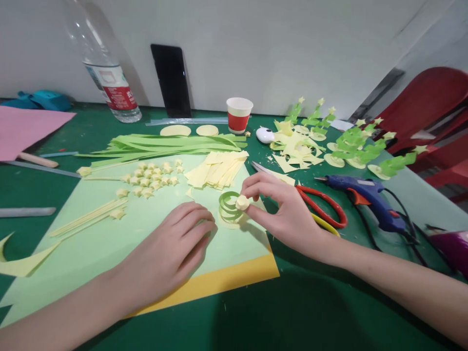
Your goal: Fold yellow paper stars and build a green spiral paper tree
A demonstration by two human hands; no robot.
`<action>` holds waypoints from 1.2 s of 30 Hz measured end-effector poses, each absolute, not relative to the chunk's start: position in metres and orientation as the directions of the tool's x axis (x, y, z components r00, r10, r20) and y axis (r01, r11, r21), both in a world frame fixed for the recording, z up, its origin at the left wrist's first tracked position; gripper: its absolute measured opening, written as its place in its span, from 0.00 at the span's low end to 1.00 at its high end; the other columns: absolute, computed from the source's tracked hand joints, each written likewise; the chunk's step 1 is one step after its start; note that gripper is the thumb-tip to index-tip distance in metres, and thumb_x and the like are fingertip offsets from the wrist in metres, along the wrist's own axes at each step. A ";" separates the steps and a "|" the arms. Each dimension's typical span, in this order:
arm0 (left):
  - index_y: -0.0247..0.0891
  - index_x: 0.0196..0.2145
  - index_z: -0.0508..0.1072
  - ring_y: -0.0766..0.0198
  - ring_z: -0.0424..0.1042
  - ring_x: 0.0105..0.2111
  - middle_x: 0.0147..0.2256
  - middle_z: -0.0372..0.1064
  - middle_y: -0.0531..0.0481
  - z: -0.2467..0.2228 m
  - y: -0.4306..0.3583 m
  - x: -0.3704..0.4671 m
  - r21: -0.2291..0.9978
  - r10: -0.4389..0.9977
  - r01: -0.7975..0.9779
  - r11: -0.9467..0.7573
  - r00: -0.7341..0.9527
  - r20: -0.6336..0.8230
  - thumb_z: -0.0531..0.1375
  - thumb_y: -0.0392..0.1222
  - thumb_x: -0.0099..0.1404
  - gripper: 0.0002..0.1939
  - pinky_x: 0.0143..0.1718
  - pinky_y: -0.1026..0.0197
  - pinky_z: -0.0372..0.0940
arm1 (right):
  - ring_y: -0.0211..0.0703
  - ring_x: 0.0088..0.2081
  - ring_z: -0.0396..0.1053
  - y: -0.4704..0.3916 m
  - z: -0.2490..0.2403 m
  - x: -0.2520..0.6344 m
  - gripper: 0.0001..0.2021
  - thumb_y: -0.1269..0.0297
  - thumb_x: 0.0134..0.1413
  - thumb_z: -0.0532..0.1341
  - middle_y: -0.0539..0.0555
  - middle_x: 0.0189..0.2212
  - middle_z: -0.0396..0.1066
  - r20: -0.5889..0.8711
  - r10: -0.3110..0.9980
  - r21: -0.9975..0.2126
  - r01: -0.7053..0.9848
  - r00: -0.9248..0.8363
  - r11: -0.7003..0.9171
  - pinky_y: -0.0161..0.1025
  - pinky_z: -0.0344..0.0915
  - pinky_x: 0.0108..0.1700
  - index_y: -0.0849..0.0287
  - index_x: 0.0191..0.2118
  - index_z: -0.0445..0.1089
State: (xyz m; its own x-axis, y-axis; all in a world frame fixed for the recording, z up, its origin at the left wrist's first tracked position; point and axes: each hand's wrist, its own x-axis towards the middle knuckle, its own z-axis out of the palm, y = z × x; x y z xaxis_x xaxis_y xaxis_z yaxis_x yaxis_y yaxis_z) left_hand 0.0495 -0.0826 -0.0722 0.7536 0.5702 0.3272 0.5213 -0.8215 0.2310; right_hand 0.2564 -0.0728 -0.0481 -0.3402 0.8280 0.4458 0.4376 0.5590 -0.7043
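My right hand (pixel 276 207) pinches a small pale yellow paper star (pixel 242 203) between thumb and fingers. Touching or just beside the star is a green paper coil (pixel 228 207), which stands over a pale round paper base (pixel 229 224). Left of the coil, my left hand (pixel 186 239) rests on the light green sheet (pixel 146 243) with its fingers curled; what it holds, if anything, is hidden. Several folded stars (pixel 146 178) lie in a cluster behind my left hand. Pale yellow paper pieces (pixel 217 170) are piled behind the coil.
Green paper strips (pixel 164 146) lie across the back near a red and white cup (pixel 239 117), a phone (pixel 171 80) and a bottle (pixel 113 87). At right are red-handled scissors (pixel 329 200), a blue glue gun (pixel 373 195) and finished green paper spirals with stars (pixel 353 146).
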 end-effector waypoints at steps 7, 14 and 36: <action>0.33 0.40 0.67 0.56 0.61 0.44 0.39 0.66 0.44 -0.073 -0.082 0.049 0.233 0.569 0.519 -0.823 0.758 0.320 0.47 0.31 0.66 0.10 0.45 0.52 0.61 | 0.35 0.32 0.62 -0.072 -0.049 0.257 0.04 0.77 0.48 0.57 0.53 0.30 0.65 0.451 0.826 -0.715 0.418 -0.339 0.561 0.35 0.62 0.34 0.62 0.27 0.65; 0.33 0.40 0.67 0.56 0.62 0.43 0.39 0.67 0.44 -0.072 -0.082 0.049 0.251 0.577 0.520 -0.817 0.749 0.325 0.47 0.31 0.65 0.10 0.44 0.52 0.61 | 0.36 0.31 0.62 -0.072 -0.049 0.256 0.05 0.77 0.48 0.57 0.52 0.30 0.65 0.442 0.832 -0.720 0.420 -0.337 0.552 0.35 0.62 0.33 0.60 0.27 0.64; 0.36 0.40 0.68 0.57 0.63 0.42 0.38 0.67 0.46 -0.072 -0.082 0.050 0.260 0.592 0.532 -0.806 0.732 0.336 0.46 0.33 0.66 0.11 0.44 0.53 0.61 | 0.38 0.32 0.64 -0.071 -0.048 0.257 0.05 0.75 0.49 0.56 0.52 0.29 0.65 0.473 0.815 -0.714 0.397 -0.334 0.577 0.37 0.63 0.34 0.59 0.26 0.64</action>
State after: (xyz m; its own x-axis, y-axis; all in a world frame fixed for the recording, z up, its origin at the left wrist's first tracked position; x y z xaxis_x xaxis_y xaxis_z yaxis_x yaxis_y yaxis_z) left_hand 0.0501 -0.0819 -0.0722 0.7324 0.5920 0.3363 0.5319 -0.8058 0.2603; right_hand 0.2567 -0.0715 -0.0482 -0.3339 0.8152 0.4733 0.3973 0.5771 -0.7136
